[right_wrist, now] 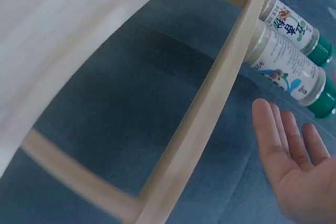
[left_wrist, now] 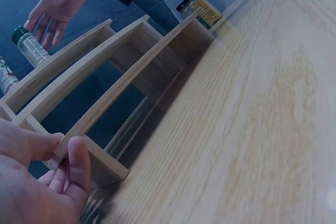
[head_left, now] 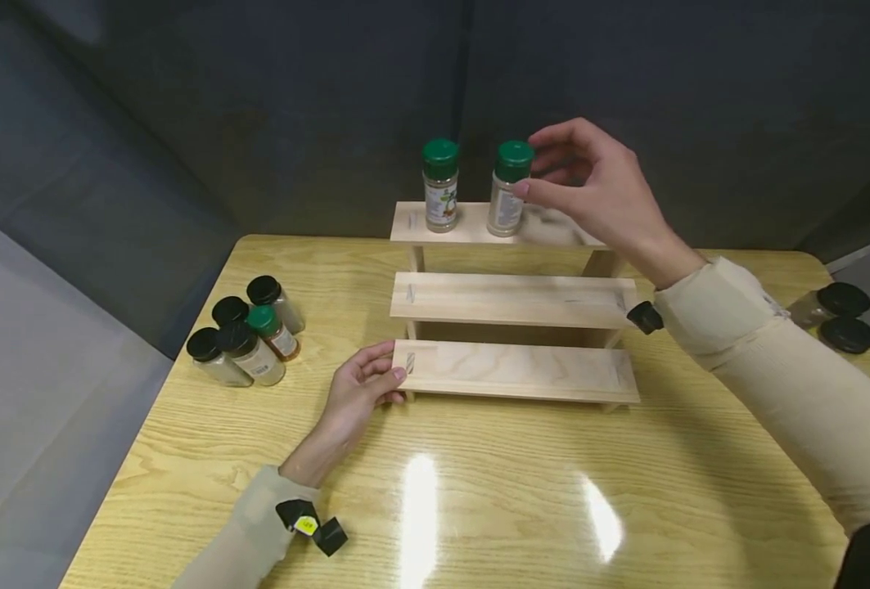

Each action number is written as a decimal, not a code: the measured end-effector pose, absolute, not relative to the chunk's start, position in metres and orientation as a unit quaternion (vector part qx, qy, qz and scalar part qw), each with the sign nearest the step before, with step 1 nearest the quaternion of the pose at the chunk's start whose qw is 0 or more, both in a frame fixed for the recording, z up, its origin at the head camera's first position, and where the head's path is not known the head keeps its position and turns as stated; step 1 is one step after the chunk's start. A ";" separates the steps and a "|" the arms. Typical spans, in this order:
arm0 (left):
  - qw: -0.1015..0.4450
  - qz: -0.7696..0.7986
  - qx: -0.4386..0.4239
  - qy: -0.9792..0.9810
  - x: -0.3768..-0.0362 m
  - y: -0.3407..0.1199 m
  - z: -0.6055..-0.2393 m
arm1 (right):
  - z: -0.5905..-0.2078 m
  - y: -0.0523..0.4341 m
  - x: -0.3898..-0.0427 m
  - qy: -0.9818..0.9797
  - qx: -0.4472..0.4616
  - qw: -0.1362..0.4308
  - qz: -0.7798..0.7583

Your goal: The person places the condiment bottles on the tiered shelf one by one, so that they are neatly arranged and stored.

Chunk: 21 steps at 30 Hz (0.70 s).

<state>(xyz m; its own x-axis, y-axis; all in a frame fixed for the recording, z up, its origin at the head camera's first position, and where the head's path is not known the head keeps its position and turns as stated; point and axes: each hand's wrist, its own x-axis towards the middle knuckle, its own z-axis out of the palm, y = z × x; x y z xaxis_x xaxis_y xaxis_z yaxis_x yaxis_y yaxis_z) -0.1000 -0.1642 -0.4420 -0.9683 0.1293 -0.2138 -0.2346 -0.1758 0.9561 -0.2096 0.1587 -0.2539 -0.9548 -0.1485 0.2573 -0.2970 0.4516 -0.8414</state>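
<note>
A three-tier wooden spice rack (head_left: 516, 368) stands on the table. My left hand (head_left: 357, 388) pinches the left end of its lowest shelf, thumb on top; the left wrist view shows this hand (left_wrist: 47, 177) close up. Two spice jars with green caps stand upright on the top shelf: the left jar (head_left: 441, 188) and the right jar (head_left: 507, 192). Beside the right jar is my right hand (head_left: 597, 180). In the right wrist view, the fingers of that hand (right_wrist: 294, 166) are extended and apart from the nearer spice jar (right_wrist: 289, 66).
On the table's left side several jars with black caps (head_left: 237, 337) cluster around a small green-capped jar (head_left: 276, 334). Two more black-lidded jars (head_left: 836, 307) sit near the right edge. Dark curtain (head_left: 317, 106) hangs behind the wooden table (head_left: 493, 491).
</note>
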 end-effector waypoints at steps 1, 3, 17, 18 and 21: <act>0.119 0.766 -0.042 0.630 -0.100 -0.164 -0.442 | -0.254 0.162 -0.208 -0.848 0.128 0.074 0.509; 0.119 0.767 -0.043 0.629 -0.100 -0.165 -0.442 | -0.255 0.168 -0.203 -0.845 0.124 0.077 0.514; 0.118 0.762 -0.045 0.635 -0.103 -0.170 -0.443 | -0.255 0.240 -0.152 -0.850 0.084 0.133 0.504; 0.118 0.762 -0.044 0.635 -0.103 -0.170 -0.443 | -0.256 0.245 -0.148 -0.851 0.079 0.135 0.500; 0.119 0.761 -0.042 0.637 -0.104 -0.171 -0.444 | -0.260 0.259 -0.136 -0.851 0.067 0.142 0.500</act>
